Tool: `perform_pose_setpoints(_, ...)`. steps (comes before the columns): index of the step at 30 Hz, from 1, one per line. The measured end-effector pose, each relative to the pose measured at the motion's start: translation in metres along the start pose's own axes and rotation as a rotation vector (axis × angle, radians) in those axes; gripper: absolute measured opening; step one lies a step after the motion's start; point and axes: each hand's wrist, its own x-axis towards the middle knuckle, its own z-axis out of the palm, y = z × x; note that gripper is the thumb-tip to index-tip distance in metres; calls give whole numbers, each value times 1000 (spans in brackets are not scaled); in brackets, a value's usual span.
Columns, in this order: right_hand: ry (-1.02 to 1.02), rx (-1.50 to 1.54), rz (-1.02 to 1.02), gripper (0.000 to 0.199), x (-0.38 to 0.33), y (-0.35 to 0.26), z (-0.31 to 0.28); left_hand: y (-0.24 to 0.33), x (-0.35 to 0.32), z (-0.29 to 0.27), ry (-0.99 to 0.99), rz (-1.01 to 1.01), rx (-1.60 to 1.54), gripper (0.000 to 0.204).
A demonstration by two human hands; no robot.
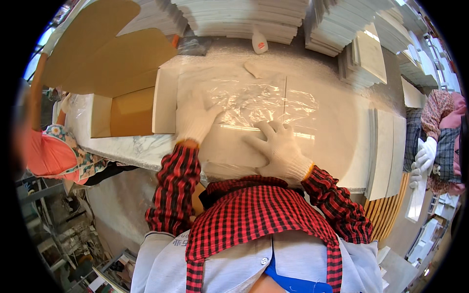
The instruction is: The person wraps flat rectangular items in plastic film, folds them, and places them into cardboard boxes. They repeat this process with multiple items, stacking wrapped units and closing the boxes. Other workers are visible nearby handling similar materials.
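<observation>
Crinkled clear plastic film [256, 100] lies over pale flat slabs [224, 144] on the worktable in front of me. My left hand [195, 117], in a white knit glove, rests on the left part of the slabs beside the film. It is somewhat blurred, but its fingers look stretched out and the thumb stands apart. On the nearer right side, my right hand [283, 150] wears the same kind of glove. Its fingers are spread flat at the film's near edge, with nothing gripped.
An open cardboard box [164, 100] stands left. White bottle [259, 43] and slab stacks [239, 17] are at the back. More slabs [383, 146] stand at the right edge. A person in orange [49, 154] is left; another with white gloves [424, 156] is right.
</observation>
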Motion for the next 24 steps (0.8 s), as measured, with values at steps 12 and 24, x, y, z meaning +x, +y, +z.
perform_pose_setpoints(12,-56,-40,-7,79,1,1,1,-48,39,15,-208,4,-633,38)
perform_pose_setpoints(24,-63,-47,-28,78,0,-1,0,-53,17,14,-144,-11,-801,38)
